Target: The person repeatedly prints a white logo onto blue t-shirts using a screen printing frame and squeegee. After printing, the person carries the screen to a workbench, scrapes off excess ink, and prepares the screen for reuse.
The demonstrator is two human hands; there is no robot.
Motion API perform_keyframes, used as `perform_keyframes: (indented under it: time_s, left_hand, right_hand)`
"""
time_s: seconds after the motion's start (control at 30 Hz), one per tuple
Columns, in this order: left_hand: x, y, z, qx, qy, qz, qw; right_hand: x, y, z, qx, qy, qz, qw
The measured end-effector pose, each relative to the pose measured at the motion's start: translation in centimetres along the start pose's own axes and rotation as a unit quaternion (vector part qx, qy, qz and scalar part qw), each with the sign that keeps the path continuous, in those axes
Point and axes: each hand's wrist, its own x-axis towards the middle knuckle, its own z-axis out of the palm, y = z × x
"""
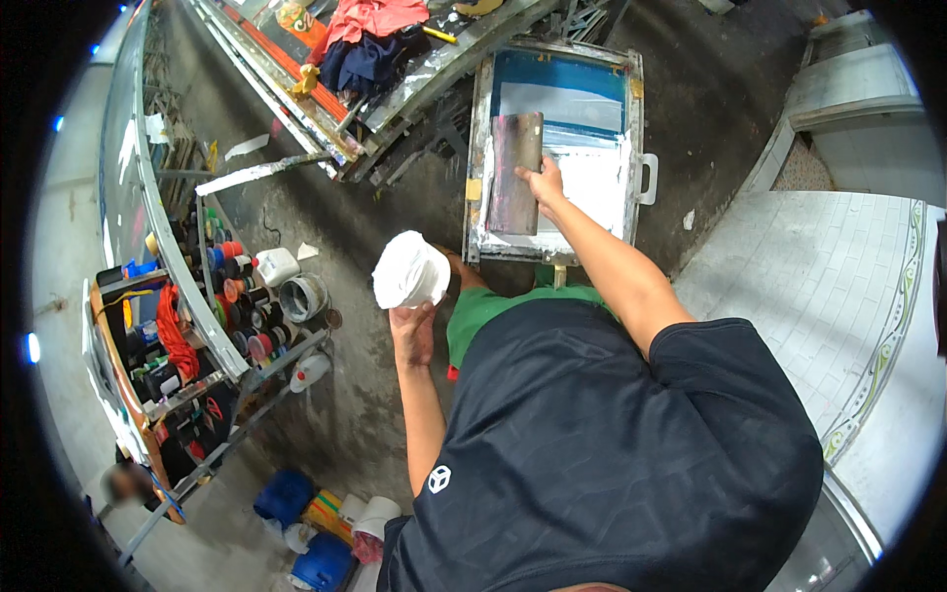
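My left hand [412,326] is closed on a white, paint-caked container [409,268], held out beside the screen frame. My right hand [545,183] grips a wide, brownish squeegee [517,148] with pink stains, lying lengthwise over the left half of a metal-framed screen [636,118]. The screen has a blue band [557,74] at its far end and white paste [597,202] over its near part. A white plastic handle [648,178] sticks out from its right side.
A cluttered bench [414,94] with red and dark cloths [360,59] is at upper left. A rack of paint tubs and bottles [173,345] stands left, near a bucket [303,297] and white jug [277,267]. Blue drums [284,493] lie lower left; a tiled white ledge [769,257] is right.
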Motion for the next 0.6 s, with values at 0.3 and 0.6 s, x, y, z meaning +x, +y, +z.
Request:
perform_keyframes:
  time_s: [0.3, 0.6]
  left_hand:
    - [-1.1, 0.3, -1.1, -0.004, 0.017, 0.003, 1.000]
    - [-1.7, 0.2, -2.7, -0.025, 0.032, 0.028, 0.999]
  right_hand:
    - [-1.2, -0.8, -0.5, -0.048, 0.027, -0.052, 0.997]
    - [-4.4, -1.5, 2.8, -0.135, 0.104, -0.050, 0.984]
